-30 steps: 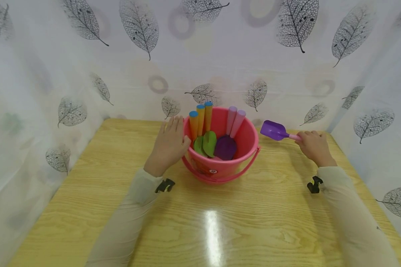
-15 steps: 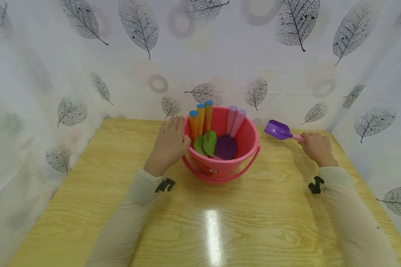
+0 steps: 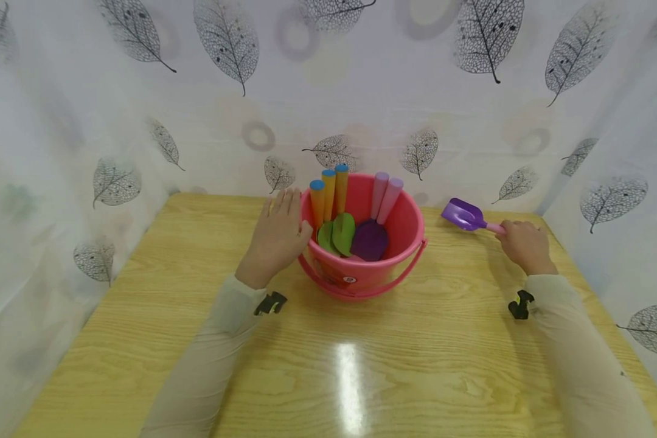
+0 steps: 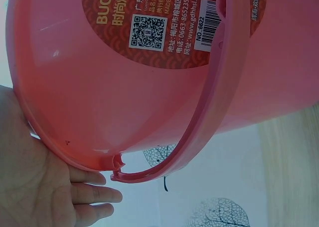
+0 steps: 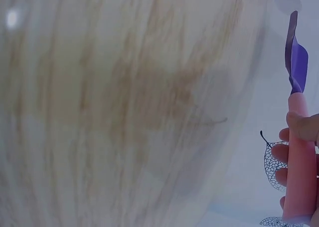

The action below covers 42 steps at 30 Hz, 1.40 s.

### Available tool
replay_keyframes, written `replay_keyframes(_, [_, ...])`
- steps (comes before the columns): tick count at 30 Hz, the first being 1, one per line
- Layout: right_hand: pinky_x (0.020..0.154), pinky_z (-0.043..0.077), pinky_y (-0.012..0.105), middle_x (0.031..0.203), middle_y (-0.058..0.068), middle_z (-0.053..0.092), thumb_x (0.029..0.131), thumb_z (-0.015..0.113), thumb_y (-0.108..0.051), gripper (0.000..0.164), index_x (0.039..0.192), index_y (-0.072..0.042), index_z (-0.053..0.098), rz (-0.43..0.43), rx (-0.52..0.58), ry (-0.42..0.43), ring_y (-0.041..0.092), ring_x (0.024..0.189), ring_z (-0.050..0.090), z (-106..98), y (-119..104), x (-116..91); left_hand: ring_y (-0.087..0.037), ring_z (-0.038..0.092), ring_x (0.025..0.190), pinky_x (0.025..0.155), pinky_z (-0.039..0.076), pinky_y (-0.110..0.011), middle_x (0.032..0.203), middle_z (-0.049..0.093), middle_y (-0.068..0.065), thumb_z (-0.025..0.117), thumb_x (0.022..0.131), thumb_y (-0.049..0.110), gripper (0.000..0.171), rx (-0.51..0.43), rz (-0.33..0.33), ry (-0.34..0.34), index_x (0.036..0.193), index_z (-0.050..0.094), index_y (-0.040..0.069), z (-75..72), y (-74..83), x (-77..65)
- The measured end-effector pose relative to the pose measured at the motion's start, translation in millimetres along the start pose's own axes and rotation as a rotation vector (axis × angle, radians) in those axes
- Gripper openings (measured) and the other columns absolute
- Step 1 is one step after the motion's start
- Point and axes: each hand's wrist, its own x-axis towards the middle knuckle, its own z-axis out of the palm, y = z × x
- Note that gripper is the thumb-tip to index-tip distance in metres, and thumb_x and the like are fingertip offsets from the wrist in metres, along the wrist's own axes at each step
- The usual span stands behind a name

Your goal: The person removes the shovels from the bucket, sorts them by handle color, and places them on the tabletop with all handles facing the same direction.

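A pink bucket (image 3: 375, 278) stands on the table, its handle hanging down at the front. My left hand (image 3: 274, 240) rests against the bucket's left rim with fingers straight; in the left wrist view the palm side (image 4: 35, 182) lies along the rim. My right hand (image 3: 525, 246) grips the pink handle of a purple toy shovel (image 3: 464, 215), held right of the bucket and apart from it. In the right wrist view the fingers and thumb wrap around the shovel's handle (image 5: 301, 162).
Inside the bucket stand three orange-handled toys (image 3: 328, 194) with blue ends, green leaf-like heads (image 3: 343, 234), and two pink handles (image 3: 380, 194) beside a dark purple head (image 3: 369, 241). A leaf-printed curtain (image 3: 208, 140) surrounds the wooden table (image 3: 416, 353).
My right hand has moved slightly right with the toy shovel, away from the bucket. The left hand and the bucket have stayed in place.
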Motion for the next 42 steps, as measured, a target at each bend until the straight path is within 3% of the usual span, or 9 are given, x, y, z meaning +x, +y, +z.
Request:
replay_keyframes(24, [0.067,0.04,0.065,0.086,0.032,0.062,0.09,0.05,-0.014,0.024,0.1,0.007,0.058,0.121,0.022,-0.171,0.049,0.072,0.057,6.0,15.1,-1.6,-0.032,0.007,0.147,0.121,0.005,-0.048,0.158,0.01,-0.016,0.029,0.097,0.03,0.064,-0.005,0.006,-0.003,0.15,0.01,-0.001,-0.9,0.0,-0.8])
replay_keyframes(36, [0.067,0.04,0.068,0.087,0.036,0.06,0.09,0.048,-0.014,0.025,0.099,0.008,0.057,0.135,0.035,-0.157,0.053,0.074,0.056,6.8,20.2,-6.7,-0.032,0.008,0.147,0.121,0.006,-0.048,0.158,0.011,-0.017,0.03,0.097,0.03,0.064,-0.001,0.008,0.004,0.149,0.011,-0.002,-2.0,1.1,-1.9])
replay_keyframes(42, [0.067,0.04,0.065,0.089,0.036,0.06,0.091,0.045,-0.014,0.027,0.102,0.008,0.056,0.144,0.018,-0.197,0.052,0.075,0.056,7.7,20.1,-5.1,-0.032,0.008,0.147,0.12,0.006,-0.048,0.158,0.011,-0.017,0.029,0.097,0.03,0.064,-0.003,0.007,0.004,0.149,0.011,-0.002,-1.4,0.7,-1.8])
